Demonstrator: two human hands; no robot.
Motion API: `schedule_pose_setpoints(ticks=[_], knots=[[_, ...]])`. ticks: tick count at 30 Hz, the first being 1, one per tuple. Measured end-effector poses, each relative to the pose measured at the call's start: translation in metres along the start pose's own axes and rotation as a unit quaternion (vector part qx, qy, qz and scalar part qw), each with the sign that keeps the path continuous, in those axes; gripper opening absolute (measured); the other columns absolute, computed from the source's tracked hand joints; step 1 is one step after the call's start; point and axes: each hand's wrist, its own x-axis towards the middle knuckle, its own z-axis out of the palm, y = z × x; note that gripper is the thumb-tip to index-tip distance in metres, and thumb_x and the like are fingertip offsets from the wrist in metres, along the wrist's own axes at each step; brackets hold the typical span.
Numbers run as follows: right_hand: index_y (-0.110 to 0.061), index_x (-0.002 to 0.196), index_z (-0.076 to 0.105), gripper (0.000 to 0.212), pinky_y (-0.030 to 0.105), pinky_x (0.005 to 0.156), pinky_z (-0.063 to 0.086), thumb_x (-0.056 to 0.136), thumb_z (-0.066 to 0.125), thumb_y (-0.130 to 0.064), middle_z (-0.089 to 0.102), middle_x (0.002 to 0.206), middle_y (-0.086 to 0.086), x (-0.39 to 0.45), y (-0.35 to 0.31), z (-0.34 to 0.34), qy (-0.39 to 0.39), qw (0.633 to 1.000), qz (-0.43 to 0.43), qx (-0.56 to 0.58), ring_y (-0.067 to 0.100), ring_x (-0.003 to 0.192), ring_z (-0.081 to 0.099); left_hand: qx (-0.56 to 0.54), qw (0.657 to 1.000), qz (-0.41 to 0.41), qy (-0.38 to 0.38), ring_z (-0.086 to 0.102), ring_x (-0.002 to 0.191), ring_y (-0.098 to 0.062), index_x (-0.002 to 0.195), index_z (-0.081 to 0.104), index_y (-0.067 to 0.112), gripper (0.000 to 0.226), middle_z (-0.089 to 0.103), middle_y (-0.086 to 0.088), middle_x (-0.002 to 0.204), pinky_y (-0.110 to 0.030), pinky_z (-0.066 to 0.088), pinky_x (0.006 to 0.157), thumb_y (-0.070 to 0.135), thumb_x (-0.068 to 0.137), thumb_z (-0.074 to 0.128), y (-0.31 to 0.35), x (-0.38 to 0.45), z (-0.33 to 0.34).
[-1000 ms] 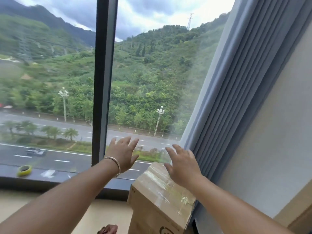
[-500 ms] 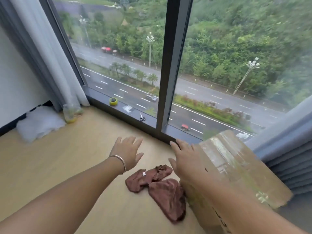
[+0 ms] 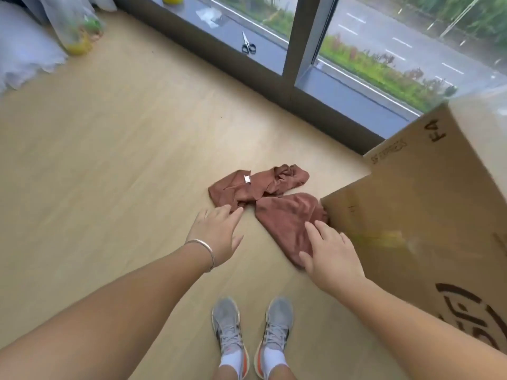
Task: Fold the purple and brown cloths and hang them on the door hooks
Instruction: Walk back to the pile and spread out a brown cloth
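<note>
While both cloths lie crumpled on the floor, the left hand (image 3: pixel 216 237) and right hand (image 3: pixel 330 252) reach down with fingers spread, gripping nothing, likely to pick them up. The brown cloth (image 3: pixel 288 223) sits under the right fingertips against the cardboard box (image 3: pixel 428 204); the other cloth (image 3: pixel 258 185) lies just beyond the left fingertips, contact unclear.

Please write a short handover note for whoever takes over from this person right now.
Left hand: open, holds nothing, above the floor near the crumpled brown cloth.
Right hand: open, over the second brown cloth lying against the cardboard box.
Done: nothing; both cloths lie unfolded. No purple cloth or door hooks in view.
Left: pick up, fold, hang.
</note>
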Motion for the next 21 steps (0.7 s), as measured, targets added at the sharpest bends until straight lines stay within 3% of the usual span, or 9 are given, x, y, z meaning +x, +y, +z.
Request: schedule_pose_setpoints(ticks=[12,21], knots=[[-0.021,0.152,0.017,0.066,0.041,0.116,0.019,0.097,0.043,-0.046,0.02,0.157,0.004,0.149,-0.004,0.203,-0.037,0.999,-0.024,0.007,0.021,0.143,0.021,0.007,0.999,-0.042,-0.031,0.032,0.136,-0.023,0.151,0.017,0.027,0.062,0.025,-0.002,0.156,-0.043,0.016,0.115,0.052,0.097,0.033,-0.049,0.122,0.229],[-0.018,0.144,0.032,0.059,0.042,0.111,0.027,0.094,0.048,-0.044,0.033,0.149,0.007,0.326,-0.034,0.262,0.058,0.994,-0.088,0.008,0.026,0.135,0.033,-0.01,0.986,-0.159,0.055,0.037,0.133,-0.028,0.148,0.025,0.023,0.06,0.034,-0.007,0.15,-0.045,0.029,0.108,0.05,0.096,0.035,-0.135,0.268,0.311]])
